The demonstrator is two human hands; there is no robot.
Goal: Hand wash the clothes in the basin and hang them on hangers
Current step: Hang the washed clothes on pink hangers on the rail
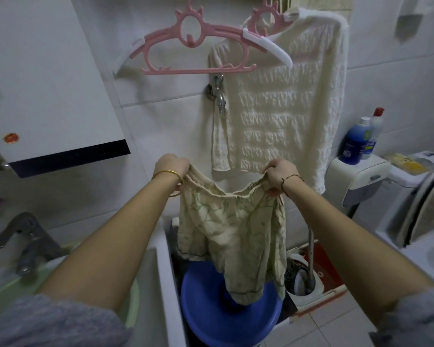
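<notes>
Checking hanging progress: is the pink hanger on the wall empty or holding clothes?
Empty. The pink hanger shows bare wall through its frame; the shorts hang stretched between the left hand and right hand.

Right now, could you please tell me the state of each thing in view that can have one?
Shorts: held up by the waistband, stretched wide, hanging over the blue basin.
Left hand: grip shut on the waistband.
Right hand: grip shut on the waistband.
Pink hanger: empty, on the wall.
Cream top: hung on a hanger.
Wall tap: no water running.
</notes>
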